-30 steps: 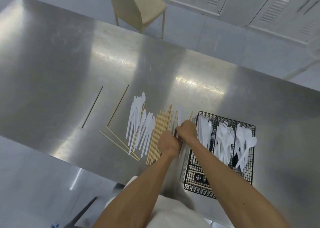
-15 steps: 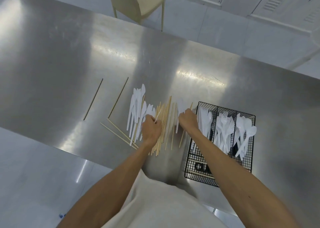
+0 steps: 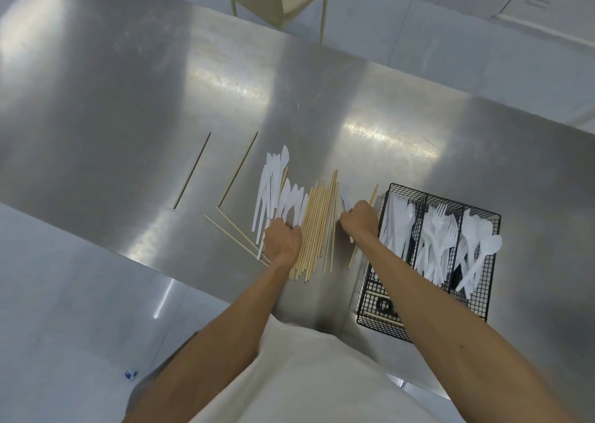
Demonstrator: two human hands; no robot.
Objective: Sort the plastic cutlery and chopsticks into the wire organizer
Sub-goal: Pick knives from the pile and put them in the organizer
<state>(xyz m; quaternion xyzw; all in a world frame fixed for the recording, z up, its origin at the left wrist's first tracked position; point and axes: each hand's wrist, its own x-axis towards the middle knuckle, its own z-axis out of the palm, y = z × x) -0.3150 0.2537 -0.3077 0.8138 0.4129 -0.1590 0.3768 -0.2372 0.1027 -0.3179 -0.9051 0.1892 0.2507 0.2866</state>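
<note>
Head view: left hand curled around white knives, right hand tight on lone knife.

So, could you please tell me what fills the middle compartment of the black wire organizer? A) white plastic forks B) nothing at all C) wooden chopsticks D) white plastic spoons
A: the white plastic forks lie in the middle compartment of the wire organizer, and their tines show plainly at the far end.
</note>
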